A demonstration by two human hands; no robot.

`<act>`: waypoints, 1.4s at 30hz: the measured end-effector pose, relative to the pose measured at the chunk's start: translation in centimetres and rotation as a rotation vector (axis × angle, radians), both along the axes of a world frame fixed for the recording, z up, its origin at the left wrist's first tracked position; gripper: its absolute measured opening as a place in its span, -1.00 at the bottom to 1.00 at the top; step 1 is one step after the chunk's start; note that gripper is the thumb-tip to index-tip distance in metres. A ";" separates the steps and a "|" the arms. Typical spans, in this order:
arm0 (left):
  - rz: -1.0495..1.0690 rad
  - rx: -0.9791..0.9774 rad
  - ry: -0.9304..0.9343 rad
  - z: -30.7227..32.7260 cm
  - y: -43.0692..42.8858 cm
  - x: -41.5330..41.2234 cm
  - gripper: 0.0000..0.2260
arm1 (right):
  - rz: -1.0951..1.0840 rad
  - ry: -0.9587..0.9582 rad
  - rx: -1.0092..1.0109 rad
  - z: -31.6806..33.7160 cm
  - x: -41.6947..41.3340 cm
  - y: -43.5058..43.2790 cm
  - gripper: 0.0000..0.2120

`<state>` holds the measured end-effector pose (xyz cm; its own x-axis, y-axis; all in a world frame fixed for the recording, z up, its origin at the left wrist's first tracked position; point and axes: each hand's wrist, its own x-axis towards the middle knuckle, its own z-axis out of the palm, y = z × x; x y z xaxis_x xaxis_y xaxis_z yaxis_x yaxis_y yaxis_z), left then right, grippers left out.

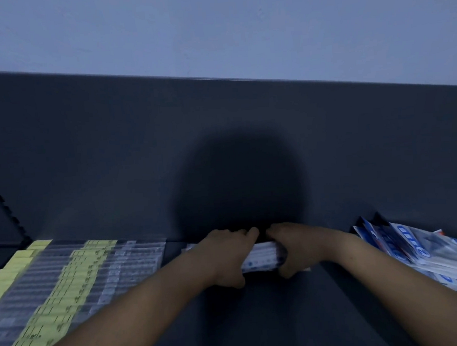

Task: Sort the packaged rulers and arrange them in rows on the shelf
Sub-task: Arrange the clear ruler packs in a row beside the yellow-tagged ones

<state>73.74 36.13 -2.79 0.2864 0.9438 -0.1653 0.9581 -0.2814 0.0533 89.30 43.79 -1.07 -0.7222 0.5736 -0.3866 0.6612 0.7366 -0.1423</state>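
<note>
On my far left I see the rows of packaged rulers (pixel 76 278) already laid flat on the dark shelf (pixel 258 320) - clear sleeves with yellow strips, overlapping front to back, blurred. Just right of them, near the shelf's back panel (pixel 218 120), the left hand (pixel 227 255) is curled around one end of a white bundle of rulers (pixel 262 256), fingers over the top, thumb underneath. The right hand (pixel 293 249) grips the other end the same way - the two hands nearly touch. Whether the bundle rests on the shelf I cannot tell. Far right lies a loose pile of blue-and-white packets (pixel 419 252).
</note>
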 end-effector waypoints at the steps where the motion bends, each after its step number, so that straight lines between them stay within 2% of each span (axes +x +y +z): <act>1: 0.015 -0.012 -0.024 0.1 0.1 -0.1 -0.46 | -0.006 -0.013 -0.006 -0.2 0.1 0.1 -0.67; 4: 0.045 -0.048 -0.076 0.7 0.6 -0.7 -0.53 | -0.037 -0.008 -0.003 -0.2 0.4 0.2 -0.60; 7: 0.034 -0.047 -0.079 0.5 0.8 -0.9 -0.68 | 0.025 0.001 0.177 -0.3 0.7 -0.1 -0.44; 9: 0.029 -0.044 -0.061 0.1 0.9 -0.8 -0.69 | 0.094 0.062 0.289 -0.7 0.5 -0.6 -0.40; 13: 0.022 -0.045 -0.035 -0.3 1.1 -0.7 -0.61 | 0.127 0.106 0.327 -1.5 0.0 -1.0 -0.58; 17: 0.000 0.008 0.012 -0.4 1.0 -0.5 -0.49 | 0.107 0.083 0.312 -1.4 -0.2 -0.8 -0.61; 22: 0.000 0.141 0.160 -1.2 1.2 0.0 -0.55 | 0.114 0.074 0.413 -2.6 -0.9 -1.7 -0.67; 29: -0.026 0.197 0.170 -1.5 1.3 -0.4 -0.74 | 0.021 0.098 0.465 -3.7 -1.9 -2.3 -0.69; 36: 0.033 0.260 0.205 -2.5 0.7 0.2 -0.77 | -0.011 0.120 0.506 -3.8 -1.8 -3.2 -0.70; 42: 0.021 0.269 0.209 -2.6 0.3 0.0 -0.75 | 0.052 0.111 0.472 -3.2 -1.2 -3.2 -0.70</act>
